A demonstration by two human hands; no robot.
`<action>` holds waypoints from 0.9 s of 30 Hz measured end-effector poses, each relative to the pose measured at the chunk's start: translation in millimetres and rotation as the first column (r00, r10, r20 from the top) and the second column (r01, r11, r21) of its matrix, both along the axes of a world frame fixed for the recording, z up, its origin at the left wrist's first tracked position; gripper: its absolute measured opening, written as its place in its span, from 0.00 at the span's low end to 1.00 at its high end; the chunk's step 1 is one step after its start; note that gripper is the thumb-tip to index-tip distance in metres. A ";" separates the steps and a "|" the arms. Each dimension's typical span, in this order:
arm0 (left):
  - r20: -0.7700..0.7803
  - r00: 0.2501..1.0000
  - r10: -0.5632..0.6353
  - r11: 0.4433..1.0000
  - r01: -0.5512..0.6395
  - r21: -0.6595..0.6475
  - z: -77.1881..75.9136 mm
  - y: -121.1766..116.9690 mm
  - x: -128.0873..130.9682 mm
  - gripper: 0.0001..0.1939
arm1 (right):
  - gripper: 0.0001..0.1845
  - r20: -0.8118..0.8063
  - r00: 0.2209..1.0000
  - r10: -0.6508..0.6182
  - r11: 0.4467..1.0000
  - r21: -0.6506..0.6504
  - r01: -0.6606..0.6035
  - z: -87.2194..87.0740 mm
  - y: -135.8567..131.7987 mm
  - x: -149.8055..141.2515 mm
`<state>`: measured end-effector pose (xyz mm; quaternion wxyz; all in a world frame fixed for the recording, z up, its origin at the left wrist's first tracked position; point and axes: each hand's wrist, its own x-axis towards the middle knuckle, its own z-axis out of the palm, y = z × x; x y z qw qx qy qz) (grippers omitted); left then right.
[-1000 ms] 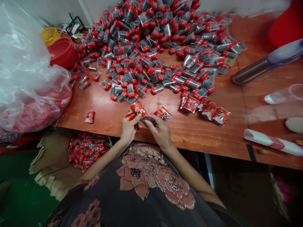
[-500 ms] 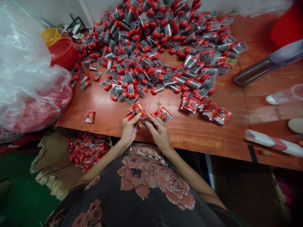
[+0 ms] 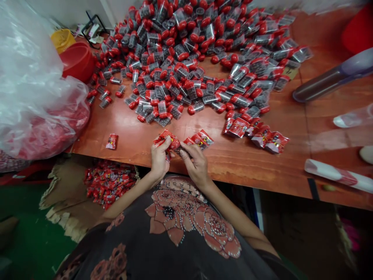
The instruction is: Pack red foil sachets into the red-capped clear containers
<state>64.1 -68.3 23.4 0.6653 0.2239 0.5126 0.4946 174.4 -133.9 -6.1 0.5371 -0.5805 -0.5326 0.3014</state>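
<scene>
Over the table's front edge, my left hand (image 3: 159, 156) is closed on red printed packet sleeves (image 3: 166, 135), its thumb pressed on top of them. My right hand (image 3: 196, 162) meets it from the right, thumb and fingers pinched on a small container with dark contents (image 3: 178, 149), mostly hidden at the sleeve's right end. Just behind the right fingers lie more red printed sleeves (image 3: 204, 139). A single wrapped red packet (image 3: 112, 141) rests to the left, and a row of wrapped packets (image 3: 264, 136) lies to the right.
A large heap of clear, red-capped containers (image 3: 180, 70) spreads across the back. At left stand a stuffed plastic bag (image 3: 43, 128), red bowl (image 3: 77, 62) and yellow basket (image 3: 62, 40). Below the edge, a carton (image 3: 64, 194) holds red packets. Long tubes (image 3: 339, 174) lie right.
The view has shifted slightly. Both hands stay together at nearly the same place, and the left thumb has moved a little over the red sleeves.
</scene>
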 end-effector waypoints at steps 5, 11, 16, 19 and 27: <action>0.004 1.000 -0.018 1.000 0.018 0.003 4.3 -3.7 1.8 0.13 | 0.19 -0.046 0.999 -0.025 1.000 -0.007 0.025 0.6 -1.8 0.8; -0.008 0.993 -0.120 0.991 0.120 0.055 2.7 -7.6 0.6 0.13 | 0.13 -0.336 0.933 -0.127 0.985 -0.150 0.081 -2.5 -3.2 -5.1; 0.035 0.987 -0.159 0.985 0.156 0.080 0.2 -13.8 1.9 0.22 | 0.12 -0.413 0.884 -0.219 0.973 -0.164 0.164 -2.2 -2.3 -11.1; 0.048 0.987 -0.155 0.985 0.150 0.085 -1.5 -15.6 2.4 0.23 | 0.14 -0.444 0.874 -0.196 0.979 -0.139 0.149 -3.6 -0.8 -11.0; 0.011 0.991 -0.136 0.988 0.135 0.075 -3.9 -19.6 2.2 0.16 | 0.14 -0.480 0.855 -0.197 0.980 -0.123 0.157 -3.3 0.1 -13.1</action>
